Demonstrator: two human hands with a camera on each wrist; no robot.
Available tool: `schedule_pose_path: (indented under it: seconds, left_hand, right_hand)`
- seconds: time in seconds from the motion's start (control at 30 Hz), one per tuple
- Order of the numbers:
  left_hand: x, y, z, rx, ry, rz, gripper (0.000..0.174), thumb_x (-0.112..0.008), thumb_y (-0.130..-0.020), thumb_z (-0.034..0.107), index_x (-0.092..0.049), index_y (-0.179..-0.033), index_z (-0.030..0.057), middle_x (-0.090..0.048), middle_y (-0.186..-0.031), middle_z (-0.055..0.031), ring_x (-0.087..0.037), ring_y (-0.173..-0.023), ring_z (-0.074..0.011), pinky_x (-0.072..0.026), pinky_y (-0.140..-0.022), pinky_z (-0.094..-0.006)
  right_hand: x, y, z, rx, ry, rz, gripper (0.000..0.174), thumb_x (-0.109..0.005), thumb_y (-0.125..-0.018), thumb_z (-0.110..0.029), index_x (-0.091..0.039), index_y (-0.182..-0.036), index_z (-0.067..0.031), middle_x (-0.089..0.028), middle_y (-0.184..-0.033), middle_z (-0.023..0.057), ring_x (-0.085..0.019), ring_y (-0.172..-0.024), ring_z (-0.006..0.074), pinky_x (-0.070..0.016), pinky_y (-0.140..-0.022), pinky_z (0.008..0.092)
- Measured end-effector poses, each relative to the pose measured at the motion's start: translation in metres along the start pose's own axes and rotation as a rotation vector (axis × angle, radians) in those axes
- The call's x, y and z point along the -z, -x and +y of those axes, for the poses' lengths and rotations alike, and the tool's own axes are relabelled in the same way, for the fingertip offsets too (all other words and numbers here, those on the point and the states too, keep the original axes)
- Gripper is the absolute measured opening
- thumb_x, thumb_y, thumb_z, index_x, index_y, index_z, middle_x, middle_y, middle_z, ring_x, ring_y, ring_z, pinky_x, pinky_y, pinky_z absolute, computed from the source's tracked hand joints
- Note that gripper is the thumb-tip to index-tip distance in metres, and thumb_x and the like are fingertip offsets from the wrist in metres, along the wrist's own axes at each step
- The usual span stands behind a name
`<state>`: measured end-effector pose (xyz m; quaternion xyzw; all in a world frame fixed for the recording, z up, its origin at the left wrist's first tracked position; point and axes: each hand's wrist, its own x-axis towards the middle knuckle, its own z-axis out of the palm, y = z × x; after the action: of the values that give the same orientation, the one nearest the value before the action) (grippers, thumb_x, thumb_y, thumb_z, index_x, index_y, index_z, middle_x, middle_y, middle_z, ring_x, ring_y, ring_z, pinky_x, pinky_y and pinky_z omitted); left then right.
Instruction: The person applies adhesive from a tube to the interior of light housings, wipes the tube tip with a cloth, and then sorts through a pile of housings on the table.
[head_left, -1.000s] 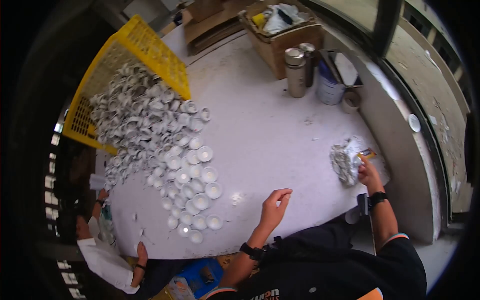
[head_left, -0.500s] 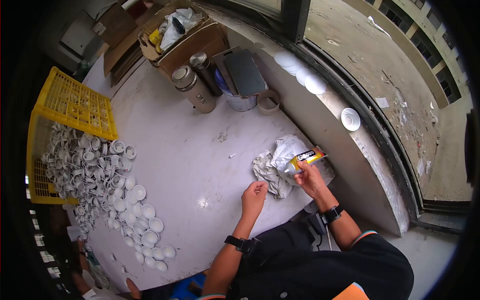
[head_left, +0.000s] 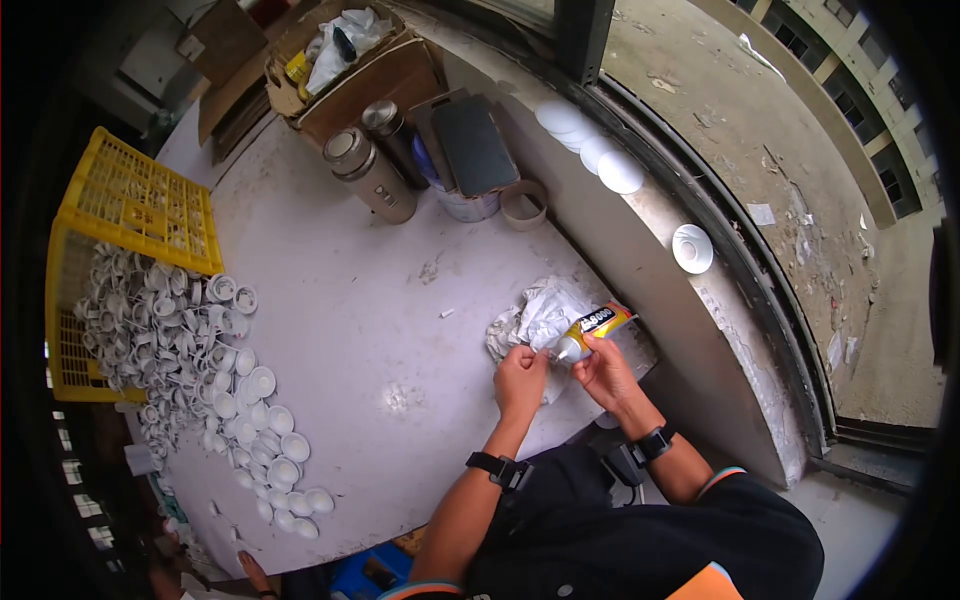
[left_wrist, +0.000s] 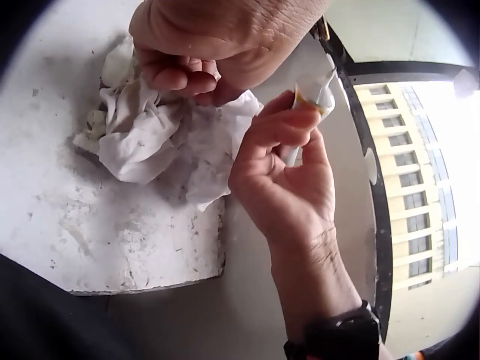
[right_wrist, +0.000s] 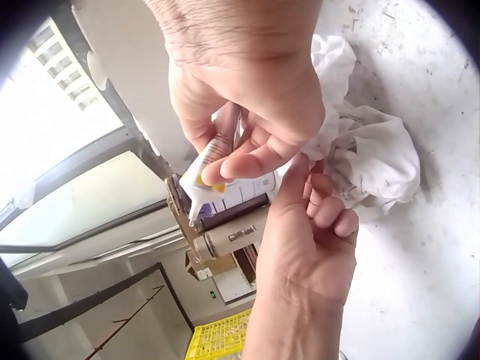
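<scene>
A yellow, black and white tube (head_left: 597, 325) is gripped in the right hand (head_left: 608, 378), its pale nozzle pointing toward the left hand (head_left: 522, 385). The left hand's fingers are curled with the thumb against them; no object shows between them. In the right wrist view the nozzle of the tube (right_wrist: 196, 187) extends beyond the right hand's fingers (right_wrist: 236, 163), and the left hand (right_wrist: 307, 247) is close beside that hand. In the left wrist view the right hand (left_wrist: 289, 169) partly hides the tube. Crumpled white material (head_left: 548, 308) lies on the table behind the hands.
Small white round parts (head_left: 262, 382) spill from a yellow crate (head_left: 140, 205) across the left of the table (head_left: 330, 330). Two flasks (head_left: 372, 180), a bucket (head_left: 470, 205) and a cardboard box (head_left: 370, 85) stand at the back. White discs (head_left: 620, 172) and a white cup (head_left: 692, 249) are on the sill.
The right hand has picked up the tube from beside the crumpled material and brought it toward the left hand. The left hand has come close to the nozzle. The head view has swung right.
</scene>
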<state>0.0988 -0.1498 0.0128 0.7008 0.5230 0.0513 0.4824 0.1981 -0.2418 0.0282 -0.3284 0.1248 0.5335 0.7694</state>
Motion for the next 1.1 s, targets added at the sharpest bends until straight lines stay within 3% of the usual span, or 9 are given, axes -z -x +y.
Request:
schedule_pose_path:
  seconds: [0.07,0.2,0.37,0.53,0.7,0.77,0.8,0.87,1.1]
  left_hand:
    - [0.013,0.003,-0.012,-0.094,0.361,0.090,0.015,-0.057,-0.075,0.018,-0.053,-0.075,0.0028,-0.056,-0.062,-0.0029,-0.052,-0.053,-0.0102,-0.0398,-0.048,-0.0229]
    - [0.045,0.007,-0.012,-0.057,0.494,0.183,0.013,-0.056,-0.077,0.016,-0.051,-0.077,0.0041,-0.051,-0.065,-0.0009,-0.048,-0.056,-0.0062,-0.0371,-0.047,-0.0195]
    - [0.049,0.003,0.005,-0.272,0.228,0.275,0.013,-0.057,-0.073,0.011,-0.053,-0.082,0.0040,-0.054,-0.077,-0.0045,-0.051,-0.065,-0.0138,-0.0408,-0.056,-0.0262]
    - [0.030,-0.011,0.013,-0.793,-0.336,-0.036,0.022,-0.059,-0.065,0.006,-0.056,-0.086,0.0093,-0.054,-0.086,-0.0047,-0.049,-0.084,-0.0214,-0.0360,-0.073,-0.0318]
    - [0.029,-0.018,0.011,-0.597,-0.378,-0.082,0.016,-0.056,-0.065,0.005,-0.057,-0.081,0.0083,-0.054,-0.086,-0.0055,-0.047,-0.086,-0.0236,-0.0347,-0.076,-0.0341]
    - [0.038,-0.019,0.008,-0.607,-0.222,0.229,0.010,-0.055,-0.070,0.012,-0.058,-0.078,0.0074,-0.056,-0.079,-0.0054,-0.050,-0.079,-0.0201,-0.0373,-0.072,-0.0326]
    - [0.043,-0.019,0.006,-0.608,-0.225,0.228,0.010,-0.055,-0.070,0.012,-0.058,-0.078,0.0074,-0.056,-0.079,-0.0054,-0.050,-0.079,-0.0201,-0.0373,-0.072,-0.0326]
    - [0.054,-0.017,0.004,-0.245,0.237,-0.010,0.010,-0.054,-0.074,0.013,-0.056,-0.079,0.0046,-0.057,-0.076,-0.0053,-0.052,-0.071,-0.0156,-0.0402,-0.066,-0.0279]
    - [0.062,0.004,0.003,-0.186,0.469,-0.264,0.010,-0.052,-0.078,0.009,-0.053,-0.083,-0.0001,-0.055,-0.076,-0.0016,-0.048,-0.070,-0.0046,-0.0379,-0.065,-0.0178]
  right_hand:
    - [0.007,0.002,0.000,0.061,0.108,0.016,0.018,-0.053,-0.079,-0.016,-0.047,-0.087,-0.0013,-0.057,-0.068,0.0072,-0.055,-0.050,0.0118,-0.0432,-0.043,0.0196]
    - [0.006,-0.001,0.008,0.102,0.270,0.071,0.019,-0.052,-0.079,-0.017,-0.047,-0.087,-0.0008,-0.057,-0.068,0.0068,-0.055,-0.050,0.0105,-0.0432,-0.042,0.0183]
    - [0.006,0.000,0.014,0.069,0.257,0.055,0.019,-0.051,-0.080,-0.017,-0.047,-0.088,-0.0003,-0.057,-0.068,0.0062,-0.056,-0.051,0.0099,-0.0443,-0.043,0.0186]
    - [0.006,0.006,0.013,0.044,0.256,0.000,0.020,-0.051,-0.080,-0.017,-0.048,-0.088,0.0003,-0.057,-0.070,0.0066,-0.056,-0.052,0.0099,-0.0445,-0.043,0.0187]
    - [0.007,0.020,0.005,0.064,0.342,0.052,0.020,-0.052,-0.079,-0.017,-0.048,-0.089,0.0000,-0.057,-0.070,0.0065,-0.055,-0.053,0.0096,-0.0443,-0.043,0.0187]
    - [0.010,0.022,-0.001,0.088,0.379,0.118,0.020,-0.051,-0.079,-0.017,-0.048,-0.089,-0.0002,-0.057,-0.070,0.0064,-0.055,-0.053,0.0095,-0.0445,-0.044,0.0188]
    - [0.010,0.021,-0.001,0.088,0.375,0.118,0.020,-0.051,-0.079,-0.017,-0.048,-0.089,-0.0002,-0.057,-0.070,0.0064,-0.055,-0.053,0.0095,-0.0445,-0.044,0.0188]
    - [0.009,0.018,-0.001,0.166,0.400,0.154,0.020,-0.051,-0.080,-0.018,-0.048,-0.088,-0.0005,-0.057,-0.069,0.0065,-0.054,-0.052,0.0095,-0.0446,-0.045,0.0189]
    - [0.002,-0.006,0.008,0.217,0.452,0.208,0.021,-0.051,-0.080,-0.019,-0.047,-0.089,-0.0017,-0.056,-0.071,0.0048,-0.054,-0.054,0.0077,-0.0422,-0.049,0.0174]
